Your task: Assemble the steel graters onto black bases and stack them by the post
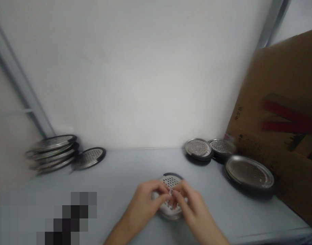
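Note:
A round perforated metal disc with a dark rim lies on the grey table, near its front edge. Both hands are bent over the disc's middle. My left hand pinches its fingers together at the centre of the disc. My right hand meets it from the right, fingers curled and pinched at the same spot. What sits between the fingertips is too small to make out. The hands hide the disc's lower half.
A stack of several similar discs stands at the back left, with one more disc leaning beside it. Two smaller discs and a larger one lie at the back right. A cardboard box fills the right side. A white wall stands behind.

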Tool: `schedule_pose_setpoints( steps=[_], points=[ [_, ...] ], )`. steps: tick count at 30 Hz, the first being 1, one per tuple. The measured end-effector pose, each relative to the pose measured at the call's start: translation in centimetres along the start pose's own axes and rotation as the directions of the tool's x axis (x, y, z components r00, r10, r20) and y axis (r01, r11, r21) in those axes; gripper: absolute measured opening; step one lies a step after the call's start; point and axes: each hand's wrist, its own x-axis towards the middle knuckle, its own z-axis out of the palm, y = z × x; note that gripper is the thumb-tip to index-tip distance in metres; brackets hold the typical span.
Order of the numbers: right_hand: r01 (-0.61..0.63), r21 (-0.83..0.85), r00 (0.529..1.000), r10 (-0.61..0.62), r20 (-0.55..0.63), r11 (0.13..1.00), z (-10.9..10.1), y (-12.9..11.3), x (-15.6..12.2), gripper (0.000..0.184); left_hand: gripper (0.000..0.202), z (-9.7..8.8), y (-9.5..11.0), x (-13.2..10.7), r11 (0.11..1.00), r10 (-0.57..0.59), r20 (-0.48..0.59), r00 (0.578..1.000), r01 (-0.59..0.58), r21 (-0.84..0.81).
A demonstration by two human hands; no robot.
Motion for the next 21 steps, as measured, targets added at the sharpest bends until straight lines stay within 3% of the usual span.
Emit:
schedule_pose_setpoints(
  steps=[3, 7, 17, 21],
  points=[
    [-0.005, -0.003, 1.000, 0.005, 0.012, 1.000, 0.1, -0.1, 0.0, 0.038, 0.012, 0.2, -0.2, 0.0, 0.999, 0.009, -0.043, 0.999, -0.008, 0.036],
    [-0.020, 0.007, 0.999, 0.020, -0.027, 1.000, 0.0, -0.1, 0.0, 0.038, 0.011, 0.3, 0.0, -0.2, 0.999, 0.020, -0.001, 1.000, -0.020, 0.034],
    [-0.010, 0.029, 0.998, 0.008, 0.058, 1.000, 0.0, 1.4, 0.0, 0.042, 0.010, 0.4, -0.1, -0.3, 0.999, -0.030, -0.059, 0.998, 0.033, 0.043],
    [-0.015, 0.034, 0.996, 0.012, 0.083, 0.999, -0.2, 1.4, 0.0, 0.044, 0.007, 0.4, -0.2, -0.3, 0.997, -0.074, -0.025, 0.997, 0.074, -0.004]
  ],
)
